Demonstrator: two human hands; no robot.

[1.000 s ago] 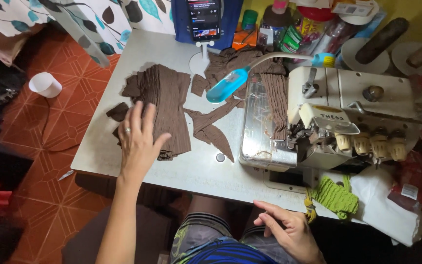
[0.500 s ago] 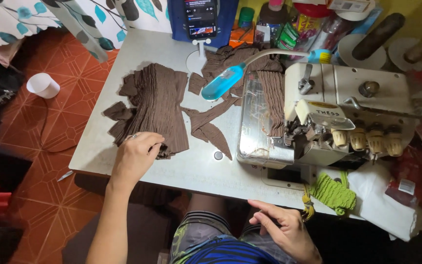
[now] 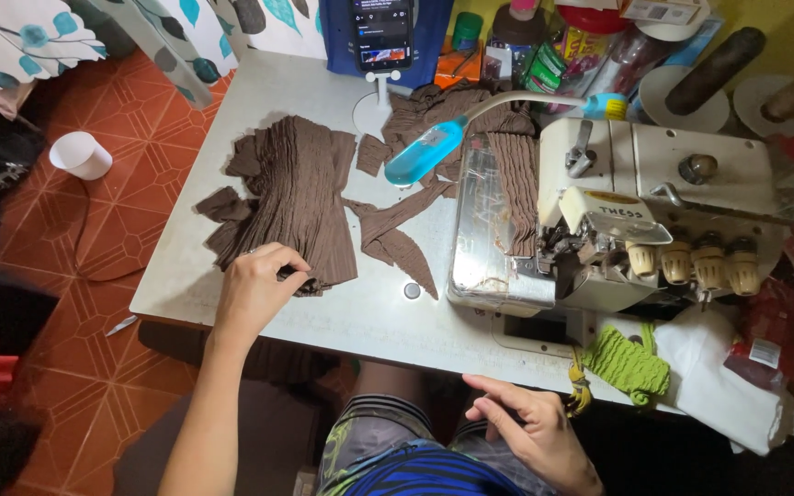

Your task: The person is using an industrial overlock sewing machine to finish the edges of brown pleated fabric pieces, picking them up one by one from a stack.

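Seen from above, a person sits at a white sewing table (image 3: pixel 369 321) w/ both bare hands in view. Far left, on the orange tiled floor (image 3: pixel 130 211), stands a white cup (image 3: pixel 82 154); patterned fabric w/ teal leaves (image 3: pixel 20 37) hangs at the top left corner.

On the table's left part lies a stack of brown ribbed fabric pieces (image 3: pixel 300 197), w/ smaller brown scraps (image 3: pixel 222 204) just beside its left edge. The left hand (image 3: pixel 257 292) rests on the near edge of that stack, fingers curled in and pinching the bottom hem of the top piece (grip narrow, knuckles up).

Toward the middle, a long pointed brown strip (image 3: pixel 397 241) lies apart from the stack, and a phone on a white stand (image 3: pixel 382 37) is upright at the table's far edge. A blue-headed gooseneck lamp (image 3: pixel 426 152) hangs over more brown fabric (image 3: pixel 512 184) near the machine.

Right of center sits a cream overlock sewing machine (image 3: pixel 636 211) w/ a row of tension dials along its front. A green knitted item (image 3: pixel 629 365) hangs at the table's front edge, white cloth (image 3: pixel 728 377) beside it.

The right hand (image 3: pixel 530 427) is below the table edge, over the person's lap, fingers loosely bent and part open, holding nothing that I can see.
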